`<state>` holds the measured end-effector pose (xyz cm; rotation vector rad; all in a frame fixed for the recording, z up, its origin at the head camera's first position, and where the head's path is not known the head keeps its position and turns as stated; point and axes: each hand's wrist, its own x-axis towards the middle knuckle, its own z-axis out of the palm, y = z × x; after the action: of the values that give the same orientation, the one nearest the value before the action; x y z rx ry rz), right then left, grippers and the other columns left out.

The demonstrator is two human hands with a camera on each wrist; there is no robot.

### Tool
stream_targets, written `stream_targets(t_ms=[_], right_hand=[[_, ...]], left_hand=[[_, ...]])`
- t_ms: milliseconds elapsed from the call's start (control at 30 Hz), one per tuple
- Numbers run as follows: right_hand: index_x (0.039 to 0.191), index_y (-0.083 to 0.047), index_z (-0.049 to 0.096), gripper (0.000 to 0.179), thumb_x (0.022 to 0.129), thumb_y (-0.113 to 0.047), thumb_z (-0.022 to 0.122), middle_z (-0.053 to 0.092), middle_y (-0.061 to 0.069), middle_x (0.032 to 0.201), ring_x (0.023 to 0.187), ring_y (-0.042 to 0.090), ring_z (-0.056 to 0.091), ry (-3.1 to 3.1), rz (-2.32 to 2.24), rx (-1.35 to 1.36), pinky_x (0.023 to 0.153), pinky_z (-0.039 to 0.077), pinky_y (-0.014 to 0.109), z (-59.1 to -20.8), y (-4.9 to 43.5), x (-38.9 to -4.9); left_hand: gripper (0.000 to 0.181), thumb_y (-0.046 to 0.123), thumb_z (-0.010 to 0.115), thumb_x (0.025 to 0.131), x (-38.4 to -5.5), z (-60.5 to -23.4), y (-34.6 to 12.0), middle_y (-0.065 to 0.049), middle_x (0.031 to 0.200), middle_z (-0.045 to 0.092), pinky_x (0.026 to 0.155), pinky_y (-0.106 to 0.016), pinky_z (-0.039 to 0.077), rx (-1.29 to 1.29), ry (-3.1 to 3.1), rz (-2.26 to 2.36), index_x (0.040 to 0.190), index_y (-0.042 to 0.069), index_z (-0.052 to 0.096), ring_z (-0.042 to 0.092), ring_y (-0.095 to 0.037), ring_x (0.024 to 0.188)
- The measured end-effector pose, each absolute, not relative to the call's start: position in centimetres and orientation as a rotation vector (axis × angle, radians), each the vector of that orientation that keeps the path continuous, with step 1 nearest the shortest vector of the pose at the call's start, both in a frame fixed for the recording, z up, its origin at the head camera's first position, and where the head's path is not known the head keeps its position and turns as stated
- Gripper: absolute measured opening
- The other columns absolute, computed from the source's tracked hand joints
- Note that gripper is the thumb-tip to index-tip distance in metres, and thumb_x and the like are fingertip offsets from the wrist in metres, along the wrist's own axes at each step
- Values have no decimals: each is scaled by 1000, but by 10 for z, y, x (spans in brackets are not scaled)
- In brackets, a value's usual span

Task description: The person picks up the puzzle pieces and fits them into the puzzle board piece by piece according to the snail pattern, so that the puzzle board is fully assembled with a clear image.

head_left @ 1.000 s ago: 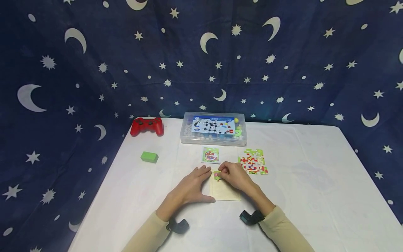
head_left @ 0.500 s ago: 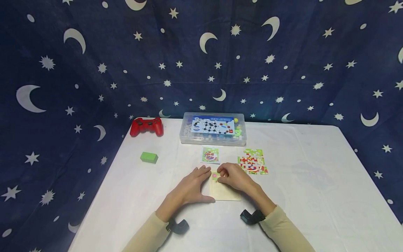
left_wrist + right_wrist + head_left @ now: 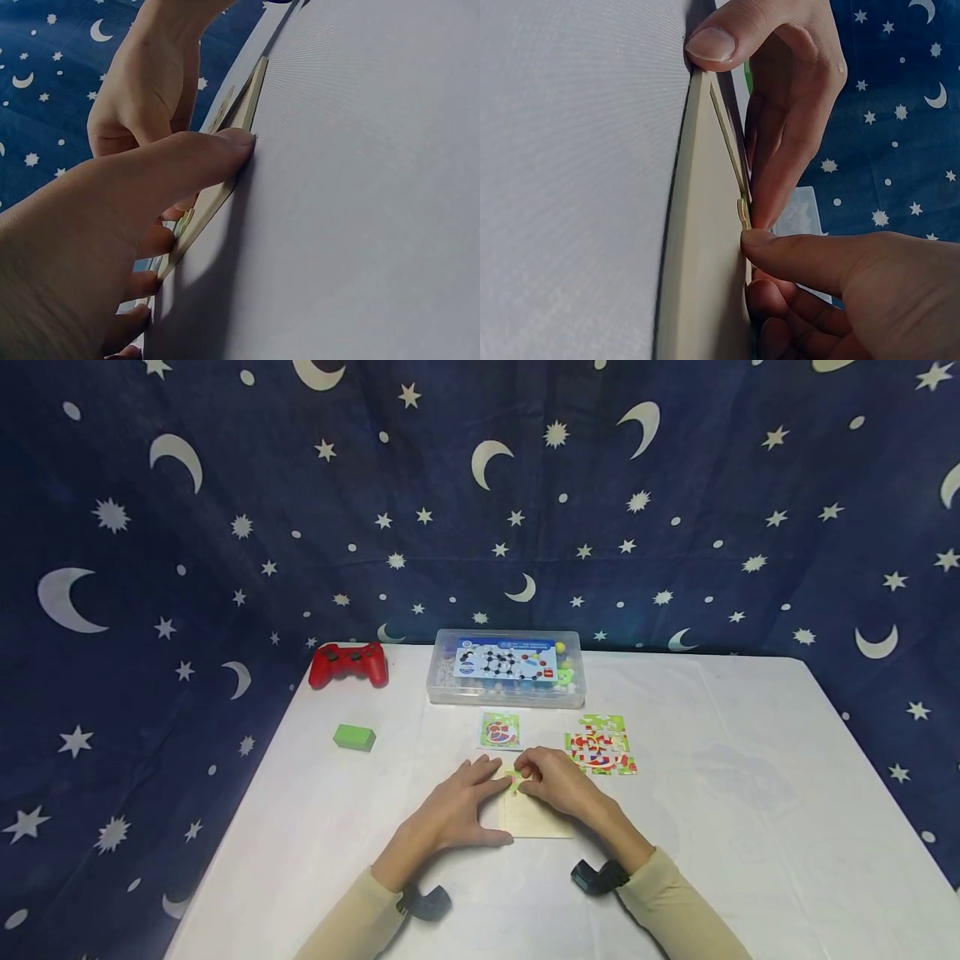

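A light wooden puzzle tray (image 3: 538,820) lies on the white table between both hands. My left hand (image 3: 450,812) spreads along its left side, the thumb resting on the near corner and other fingertips by the far corner. Its index finger reaches over the tray to a small green and pink puzzle piece (image 3: 513,781). My right hand (image 3: 561,781) pinches this piece between thumb and fingers near the tray's upper left corner. In the right wrist view the puzzle piece (image 3: 742,211) shows edge-on at the right thumb tip; the fingers hide much of it.
Several joined or loose puzzle pieces (image 3: 600,745) lie right of the tray. Behind it is a small picture card (image 3: 500,730). Farther back stand a clear plastic box (image 3: 506,668) and a red game controller (image 3: 348,665); a green block (image 3: 354,737) sits at left.
The left index finger has moved from the tray's edge onto the puzzle piece. The piece, in my right fingers, has shifted slightly left, then been partly covered. The tray stays put.
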<state>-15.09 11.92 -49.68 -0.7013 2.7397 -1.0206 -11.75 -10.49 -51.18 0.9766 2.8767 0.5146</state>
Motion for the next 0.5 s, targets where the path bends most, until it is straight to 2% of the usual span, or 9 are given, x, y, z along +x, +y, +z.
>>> stream_targets(t_ms=[300,500], right_hand=[[101,-8,70,21,83,-10,79,63,-4,83,74,6,53,2734,-1002,-733,65,45,20,-496,120,-152],[106,-8,69,25,84,-14,79,62,-3,85,76,8,53,2723,-1007,-684,66,45,20,-493,123,-152]], left_hand=[[86,68,75,74,-117,-512,-104,-6,155,47,123,-43,34,987,2901,528,142,19,58,39,-28,148],[85,69,74,75,-117,-512,-104,-4,157,45,124,-41,32,971,2881,526,144,21,57,37,-26,150]])
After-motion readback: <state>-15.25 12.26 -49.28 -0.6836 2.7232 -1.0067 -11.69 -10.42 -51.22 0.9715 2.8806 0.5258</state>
